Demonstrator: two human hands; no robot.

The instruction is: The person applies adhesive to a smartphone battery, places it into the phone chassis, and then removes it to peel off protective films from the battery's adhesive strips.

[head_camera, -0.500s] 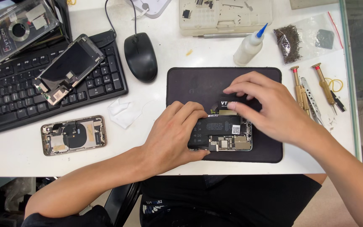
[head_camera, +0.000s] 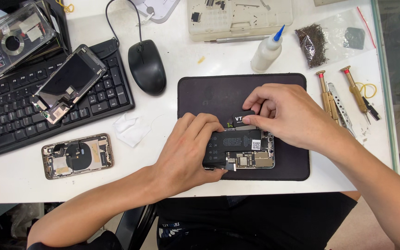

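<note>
White workbench point(head_camera: 172, 180), crowded with phone-repair gear and seen from above. At centre, on a dark work mat point(head_camera: 209, 95), an opened smartphone point(head_camera: 246, 155) lying face-up with its black battery point(head_camera: 232, 141) and circuit boards exposed. Left hand point(head_camera: 186, 153) clamped over the phone's left end, fingers curled down onto the battery, thumb tucked under the lower edge. Right hand point(head_camera: 288, 113) closed in a pinch, thumb and forefinger gripping a small black pull tab point(head_camera: 239, 118) just above the battery's top edge; whether the tab is attached to the battery, impossible to tell. Left of the mat, touching nothing, a crumpled white wipe point(head_camera: 130, 129). Farther left, a second opened phone chassis point(head_camera: 77, 155) flat on the bench, and above it a detached screen assembly point(head_camera: 68, 83) resting across a black keyboard point(head_camera: 5, 115). At top left, a clear phone case point(head_camera: 10, 37). Between keyboard and mat, a black wired mouse point(head_camera: 146, 67). Along the far edge, a beige parts tray point(head_camera: 239, 18), with a white glue bottle point(head_camera: 267, 51) with blue nozzle tilted just beside it and a clear bag of dark screws point(head_camera: 334, 39) to its right. Right of the mat, two brass-handled screwdrivers point(head_camera: 325, 92) and metal tweezers point(head_camera: 341, 109) lying close together.
</note>
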